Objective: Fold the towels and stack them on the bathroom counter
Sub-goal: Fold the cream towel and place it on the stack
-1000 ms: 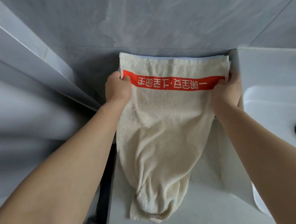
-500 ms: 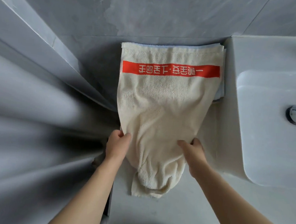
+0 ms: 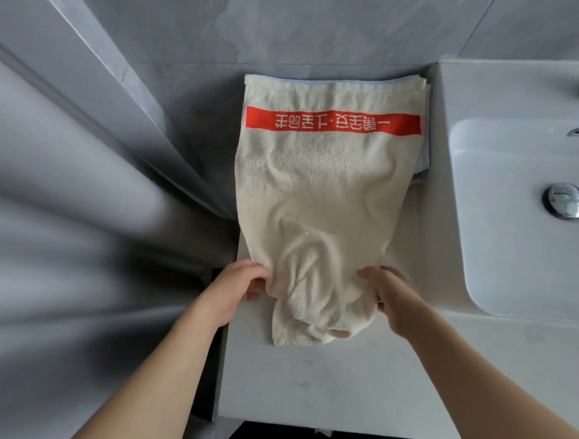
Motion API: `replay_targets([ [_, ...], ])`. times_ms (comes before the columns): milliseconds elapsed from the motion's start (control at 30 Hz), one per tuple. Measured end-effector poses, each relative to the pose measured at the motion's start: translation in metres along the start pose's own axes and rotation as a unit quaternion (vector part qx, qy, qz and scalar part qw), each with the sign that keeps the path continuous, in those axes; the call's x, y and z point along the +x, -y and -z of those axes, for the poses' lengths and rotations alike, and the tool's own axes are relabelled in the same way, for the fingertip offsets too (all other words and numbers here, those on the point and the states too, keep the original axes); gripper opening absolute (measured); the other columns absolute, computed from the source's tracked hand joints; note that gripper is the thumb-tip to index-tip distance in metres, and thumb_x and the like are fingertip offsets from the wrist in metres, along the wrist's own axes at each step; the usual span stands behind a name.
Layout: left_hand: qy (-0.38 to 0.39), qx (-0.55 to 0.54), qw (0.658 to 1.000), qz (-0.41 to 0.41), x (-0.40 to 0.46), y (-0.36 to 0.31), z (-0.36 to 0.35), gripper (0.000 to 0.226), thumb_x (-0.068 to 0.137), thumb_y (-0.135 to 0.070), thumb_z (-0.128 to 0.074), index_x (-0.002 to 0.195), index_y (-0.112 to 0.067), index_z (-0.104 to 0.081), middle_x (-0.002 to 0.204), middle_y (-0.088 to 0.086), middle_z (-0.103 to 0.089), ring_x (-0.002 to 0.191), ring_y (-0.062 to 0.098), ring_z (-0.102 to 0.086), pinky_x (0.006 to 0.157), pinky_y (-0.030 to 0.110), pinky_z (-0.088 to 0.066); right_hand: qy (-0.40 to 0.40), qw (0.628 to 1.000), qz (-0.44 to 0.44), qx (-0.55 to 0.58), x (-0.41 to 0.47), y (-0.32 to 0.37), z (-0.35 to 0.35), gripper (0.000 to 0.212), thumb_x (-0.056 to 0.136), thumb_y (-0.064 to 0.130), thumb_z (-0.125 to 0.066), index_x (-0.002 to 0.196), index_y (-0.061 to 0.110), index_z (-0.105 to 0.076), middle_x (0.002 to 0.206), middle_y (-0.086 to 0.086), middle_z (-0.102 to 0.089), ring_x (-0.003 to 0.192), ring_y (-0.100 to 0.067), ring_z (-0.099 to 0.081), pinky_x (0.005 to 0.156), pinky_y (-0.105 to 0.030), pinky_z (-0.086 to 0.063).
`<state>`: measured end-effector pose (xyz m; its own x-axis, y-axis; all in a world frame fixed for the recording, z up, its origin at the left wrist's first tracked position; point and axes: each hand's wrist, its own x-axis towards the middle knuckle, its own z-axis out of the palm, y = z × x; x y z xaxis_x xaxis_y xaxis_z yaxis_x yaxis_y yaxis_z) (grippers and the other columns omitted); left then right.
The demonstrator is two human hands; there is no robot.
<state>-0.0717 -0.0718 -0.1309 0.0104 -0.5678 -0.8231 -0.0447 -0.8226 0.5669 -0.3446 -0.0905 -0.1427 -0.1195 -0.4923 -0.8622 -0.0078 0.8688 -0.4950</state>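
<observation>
Left hand (image 3: 239, 286), right hand (image 3: 390, 300): each pinching the bunched near end of cream terry towel with red band (image 3: 320, 194); towel's long axis runs away across pale surface (image 3: 321, 386), far end atop folded pale-blue towel (image 3: 422, 160).

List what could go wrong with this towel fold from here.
1. The cream towel is bunched and wrinkled at the near end, where the left hand and right hand grip it; folding now may trap creases.
2. It lies on a pale blue towel; pulling could drag that one askew.
3. The basin sits close beside; cloth could slide in.
</observation>
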Motion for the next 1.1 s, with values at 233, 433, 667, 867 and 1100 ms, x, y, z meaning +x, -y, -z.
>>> replay_targets([
  [233,-0.024,-0.216,0.969,-0.116,-0.005,0.008,-0.003,0.024,0.095,-0.020,-0.058,0.117,-0.016,-0.064,0.111,0.004,-0.075,0.099,0.019,-0.073,0.073,0.030,-0.059,-0.034,0.983,0.094,0.155,-0.013,-0.009,0.022,0.028,0.094,0.029,-0.061,0.116,0.012,-0.066,0.105,-0.009,-0.072,0.091,-0.024,-0.069,0.080,-0.039,-0.057],
  [433,0.124,0.191,0.973,-0.043,-0.021,0.023,-0.012,0.051,0.067,-0.045,-0.086,0.113,-0.030,-0.070,0.107,-0.014,-0.075,0.110,0.009,-0.067,0.095,0.026,-0.047,0.180,0.982,0.061,-0.021,-0.035,-0.036,0.041,0.024,0.091,0.025,-0.062,0.108,0.008,-0.068,0.105,-0.008,-0.069,0.098,-0.025,-0.063,0.095,-0.036,-0.046],
  [667,-0.065,-0.151,0.963,-0.211,-0.045,0.018,-0.017,0.012,0.096,-0.023,-0.057,0.094,-0.014,-0.064,0.053,0.001,-0.052,0.057,0.017,-0.062,0.071,0.033,-0.050,0.042,0.975,0.063,0.209,-0.053,-0.043,0.050,0.022,0.102,0.020,-0.047,0.109,0.006,-0.062,0.102,-0.014,-0.071,0.086,-0.027,-0.070,0.070,-0.037,-0.057],
  [867,-0.068,0.215,0.960,-0.168,-0.040,0.038,-0.032,0.042,0.085,-0.031,-0.071,0.126,-0.031,-0.059,0.137,-0.002,-0.051,0.124,0.015,-0.049,0.099,0.026,-0.041,0.109,0.993,0.025,0.035,-0.065,-0.073,0.055,0.029,0.092,0.027,-0.061,0.115,0.010,-0.065,0.103,-0.007,-0.074,0.096,-0.024,-0.069,0.080,-0.035,-0.055],
  [1100,-0.051,0.368,0.902,-0.221,-0.016,0.044,-0.070,0.069,0.088,-0.043,-0.072,0.148,-0.025,-0.045,0.154,0.001,-0.035,0.145,0.026,-0.027,0.120,0.047,-0.027,-0.001,0.999,0.027,0.043,-0.057,-0.105,0.047,0.019,0.100,0.017,-0.044,0.107,0.020,-0.062,0.099,-0.003,-0.069,0.092,-0.024,-0.066,0.077,-0.040,-0.057],
])
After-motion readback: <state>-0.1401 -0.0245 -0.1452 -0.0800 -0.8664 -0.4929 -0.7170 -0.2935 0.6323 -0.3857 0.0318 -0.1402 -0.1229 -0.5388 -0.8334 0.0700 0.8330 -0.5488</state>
